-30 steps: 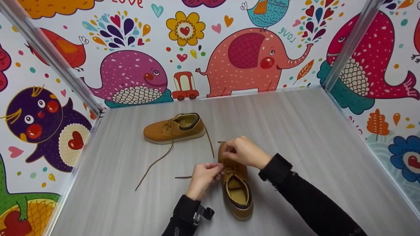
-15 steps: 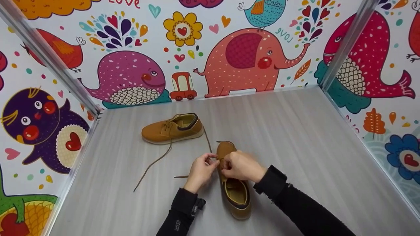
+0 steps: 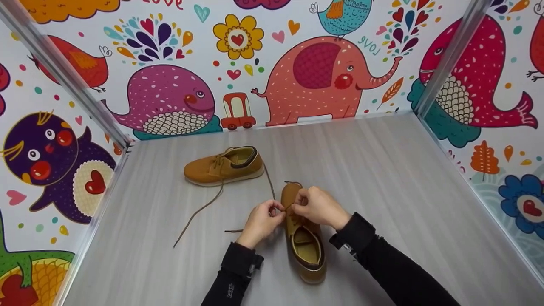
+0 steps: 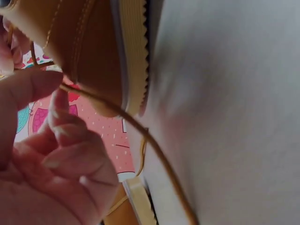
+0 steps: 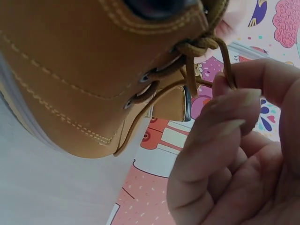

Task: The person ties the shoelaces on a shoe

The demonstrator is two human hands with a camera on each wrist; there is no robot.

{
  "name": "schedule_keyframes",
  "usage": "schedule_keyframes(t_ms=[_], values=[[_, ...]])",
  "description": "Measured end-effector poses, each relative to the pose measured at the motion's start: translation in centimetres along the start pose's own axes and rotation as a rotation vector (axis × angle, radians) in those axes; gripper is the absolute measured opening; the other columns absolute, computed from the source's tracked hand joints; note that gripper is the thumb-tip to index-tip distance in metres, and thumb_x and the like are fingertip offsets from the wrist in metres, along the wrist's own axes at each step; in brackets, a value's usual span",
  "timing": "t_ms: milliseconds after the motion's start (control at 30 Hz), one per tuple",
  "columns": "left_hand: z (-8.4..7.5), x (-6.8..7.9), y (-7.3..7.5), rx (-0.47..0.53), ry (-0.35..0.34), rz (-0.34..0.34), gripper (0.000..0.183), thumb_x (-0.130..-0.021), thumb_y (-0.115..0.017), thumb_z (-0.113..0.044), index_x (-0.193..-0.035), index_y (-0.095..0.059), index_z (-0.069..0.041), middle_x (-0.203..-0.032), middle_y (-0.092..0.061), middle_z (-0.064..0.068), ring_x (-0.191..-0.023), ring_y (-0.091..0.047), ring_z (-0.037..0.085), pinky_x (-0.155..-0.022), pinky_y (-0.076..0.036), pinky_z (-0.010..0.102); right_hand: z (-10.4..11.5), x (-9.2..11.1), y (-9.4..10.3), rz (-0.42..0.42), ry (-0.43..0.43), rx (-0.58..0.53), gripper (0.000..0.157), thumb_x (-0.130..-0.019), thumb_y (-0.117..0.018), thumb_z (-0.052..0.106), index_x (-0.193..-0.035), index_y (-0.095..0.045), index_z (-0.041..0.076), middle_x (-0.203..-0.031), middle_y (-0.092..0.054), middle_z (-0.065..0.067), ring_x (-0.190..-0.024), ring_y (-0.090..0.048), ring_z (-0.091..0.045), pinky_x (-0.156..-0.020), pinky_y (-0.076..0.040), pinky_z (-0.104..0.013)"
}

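A tan lace-up shoe (image 3: 313, 274) stands on the floor between the hands, its toe pointing away. At its left side, the left hand (image 3: 261, 222) pinches a brown shoelace (image 4: 140, 129) between thumb and index finger; the lace's tail trails down past the sole. Over the front of the shoe, the right hand (image 3: 321, 207) pinches another stretch of lace (image 5: 227, 63) with thumb and fingertips. Close to those fingertips a knot (image 5: 200, 46) sits at the top of the lacing. Part of the toe and lacing is hidden by the right hand in the head view.
A matching tan shoe (image 3: 206, 172) stands farther back on the left, toe to the left, with its laces loose on the grey wood-look floor (image 3: 374, 170). Walls with cartoon animals (image 3: 323, 80) enclose the floor, with metal frame strips (image 3: 446, 63) at the corners.
The left hand has moved forward along the shoe's side. The right hand dipped back over the lacing, then rose toward the toe again. Both shoes stayed in place.
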State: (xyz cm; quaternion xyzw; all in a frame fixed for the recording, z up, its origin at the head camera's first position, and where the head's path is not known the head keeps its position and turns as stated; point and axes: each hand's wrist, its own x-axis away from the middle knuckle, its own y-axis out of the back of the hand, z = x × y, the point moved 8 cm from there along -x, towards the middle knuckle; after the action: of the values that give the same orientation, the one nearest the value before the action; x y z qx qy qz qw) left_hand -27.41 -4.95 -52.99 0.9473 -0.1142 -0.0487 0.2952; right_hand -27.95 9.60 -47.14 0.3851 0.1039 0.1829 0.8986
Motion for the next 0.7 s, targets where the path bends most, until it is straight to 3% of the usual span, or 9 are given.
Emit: schedule_keyframes(t_ms=[167,400,700], values=[[-0.3,0.6,0.2,-0.060,-0.018,0.042,0.006,-0.084,-0.067,-0.007,-0.089,-0.064,-0.009,-0.068,-0.050,-0.006,-0.057,-0.047,0.009,-0.055,-0.039,0.026,-0.4,0.0,0.5,-0.011,-0.019,-0.036,0.018,-0.089,-0.071,0.014,-0.073,-0.063,0.013,-0.066,-0.057,0.005,-0.052,-0.047,-0.008,-0.050,-0.039,-0.027],[0.0,2.2,0.3,-0.066,0.005,0.178,0.014,-0.087,-0.068,-0.018,-0.076,-0.061,-0.014,-0.062,-0.055,-0.007,-0.052,-0.049,0.008,-0.050,-0.038,0.026,-0.8,0.0,0.7,-0.020,-0.031,-0.053,0.021,-0.091,-0.070,0.015,-0.072,-0.064,0.013,-0.065,-0.058,0.006,-0.051,-0.049,-0.009,-0.050,-0.041,-0.028],[1.2,5.1,2.8,-0.054,-0.027,0.223,0.013,-0.091,-0.071,-0.021,-0.080,-0.067,-0.014,-0.068,-0.057,-0.009,-0.058,-0.051,0.006,-0.054,-0.041,0.024,-0.6,0.1,1.2,-0.032,-0.038,-0.052,0.024,-0.091,-0.070,0.015,-0.068,-0.063,0.014,-0.063,-0.059,0.007,-0.052,-0.049,-0.009,-0.051,-0.041,-0.029]])
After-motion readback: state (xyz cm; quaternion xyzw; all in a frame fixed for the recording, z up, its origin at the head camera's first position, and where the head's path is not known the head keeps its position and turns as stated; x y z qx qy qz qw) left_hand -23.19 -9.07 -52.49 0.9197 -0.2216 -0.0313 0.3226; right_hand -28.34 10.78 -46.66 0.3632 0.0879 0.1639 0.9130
